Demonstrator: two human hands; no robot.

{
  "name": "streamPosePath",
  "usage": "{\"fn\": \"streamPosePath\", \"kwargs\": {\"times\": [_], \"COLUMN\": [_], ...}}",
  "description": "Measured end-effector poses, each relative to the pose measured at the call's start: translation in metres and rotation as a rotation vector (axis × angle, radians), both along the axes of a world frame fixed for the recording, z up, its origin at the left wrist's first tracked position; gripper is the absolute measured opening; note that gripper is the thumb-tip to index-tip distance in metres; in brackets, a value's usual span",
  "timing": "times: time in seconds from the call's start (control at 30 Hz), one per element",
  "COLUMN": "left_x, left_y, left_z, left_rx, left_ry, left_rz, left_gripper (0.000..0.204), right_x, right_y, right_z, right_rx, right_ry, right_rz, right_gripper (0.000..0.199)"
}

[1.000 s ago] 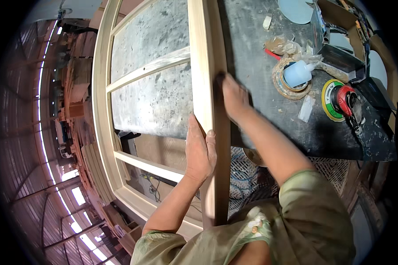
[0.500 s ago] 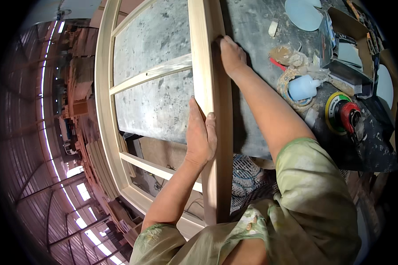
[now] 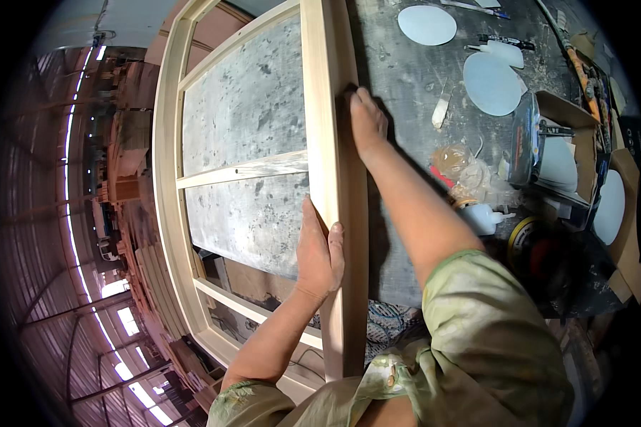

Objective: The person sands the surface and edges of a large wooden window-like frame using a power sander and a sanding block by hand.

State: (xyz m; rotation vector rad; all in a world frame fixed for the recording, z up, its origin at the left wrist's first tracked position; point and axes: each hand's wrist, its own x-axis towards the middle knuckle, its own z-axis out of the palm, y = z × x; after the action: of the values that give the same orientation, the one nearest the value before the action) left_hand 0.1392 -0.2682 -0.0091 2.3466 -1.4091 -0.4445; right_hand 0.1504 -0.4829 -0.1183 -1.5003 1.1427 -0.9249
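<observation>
A pale wooden frame (image 3: 323,107) with crosspieces stands on edge on a grey, speckled bench (image 3: 406,192), its near rail running away from me. My left hand (image 3: 320,256) grips this rail, fingers stretched along its left side and thumb over the top face. Farther along, my right hand (image 3: 368,124) is pressed to the rail's right side with its fingers bent. Those fingertips are partly hidden against the wood. A crosspiece (image 3: 246,169) meets the rail beyond my left hand.
Right of the frame lie a putty knife (image 3: 441,110), pale discs (image 3: 493,84), a squeeze bottle (image 3: 484,218) and an open cardboard box (image 3: 566,117). A round tool with a yellow rim (image 3: 523,238) sits in shadow. Stacked boards (image 3: 160,274) are at the left.
The view has shifted, so the frame, bench items and both hands sit lower in the picture. More of the far bench shows. Both hands stay on the rail.
</observation>
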Motion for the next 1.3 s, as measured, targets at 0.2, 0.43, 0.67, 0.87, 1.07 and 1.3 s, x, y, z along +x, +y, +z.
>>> {"fn": "streamPosePath", "kwargs": {"times": [0.2, 0.43, 0.67, 0.87, 1.07, 1.3], "left_x": [-0.001, -0.001, -0.001, -0.002, 0.005, -0.001], "left_y": [0.011, -0.002, 0.008, -0.005, 0.000, -0.002], "left_z": [0.008, 0.006, 0.006, 0.009, 0.003, 0.016], "left_rx": [0.019, 0.056, 0.069, 0.070, 0.081, 0.029], "left_ry": [-0.025, 0.063, 0.122, 0.053, 0.020, 0.005], "left_rz": [0.003, 0.008, 0.046, -0.014, 0.066, 0.039], "left_gripper": [0.065, 0.068, 0.070, 0.072, 0.069, 0.069], "right_x": [0.005, 0.044, 0.077, 0.102, 0.067, -0.025], "right_y": [0.035, -0.112, -0.138, -0.306, -0.118, 0.034], "right_z": [-0.030, 0.001, -0.042, -0.045, -0.033, -0.018], "right_rx": [-0.394, 0.199, -0.341, 0.050, 0.195, -0.278], "right_ry": [0.361, 0.008, 0.197, -0.135, -0.105, 0.489], "right_rz": [0.054, 0.004, -0.063, -0.030, 0.057, 0.401], "right_gripper": [0.016, 0.032, 0.022, 0.043, 0.041, 0.041]}}
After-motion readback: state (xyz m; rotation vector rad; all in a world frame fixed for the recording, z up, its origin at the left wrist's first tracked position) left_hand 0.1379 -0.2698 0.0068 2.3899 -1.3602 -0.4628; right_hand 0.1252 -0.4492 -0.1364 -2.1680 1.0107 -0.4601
